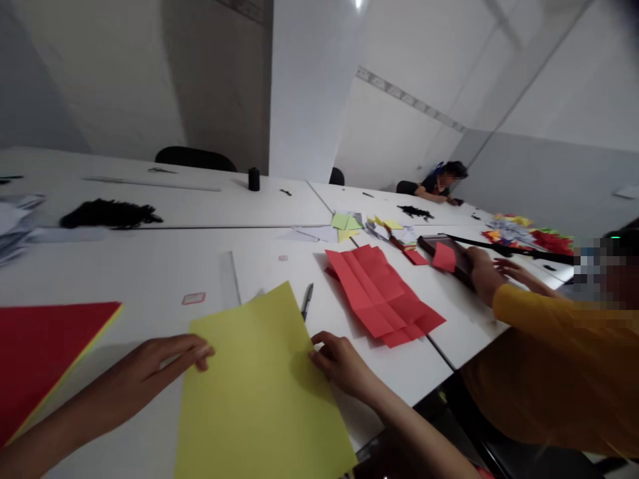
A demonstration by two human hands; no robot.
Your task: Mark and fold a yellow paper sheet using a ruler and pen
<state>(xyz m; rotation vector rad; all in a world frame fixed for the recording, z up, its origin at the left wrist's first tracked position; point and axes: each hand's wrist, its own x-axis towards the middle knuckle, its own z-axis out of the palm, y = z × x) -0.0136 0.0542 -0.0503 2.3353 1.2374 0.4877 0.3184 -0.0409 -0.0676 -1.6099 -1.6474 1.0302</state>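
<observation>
Closest you get to any writing here is two small red-bordered labels: the bigger label past your yellow paper sheet and the tinier label further back. There's print on them, but it's way too small to read.

That yellow sheet is right in front of you at the near side of the white table, its bottom cut off by the view. Your left hand has its left edge, thumb and fingers pinched narrow. Your right hand has the right edge, fingertips close together on it too. A pen lies just beyond the sheet's top corner, and creased red paper sits to the right of it.

Room-wise, you've got a pale pillar, a patterned wall band, a black chair back and a black cylinder standing on the far tabletop.

Hard-to-see stuff: the red sheet on your left runs out of view, with a yellow edge peeking out under it. The shaggy black bundle is too dark to identify. On your right, a co-worker in a mustard sleeve partly covers a dark flat tray.
</observation>
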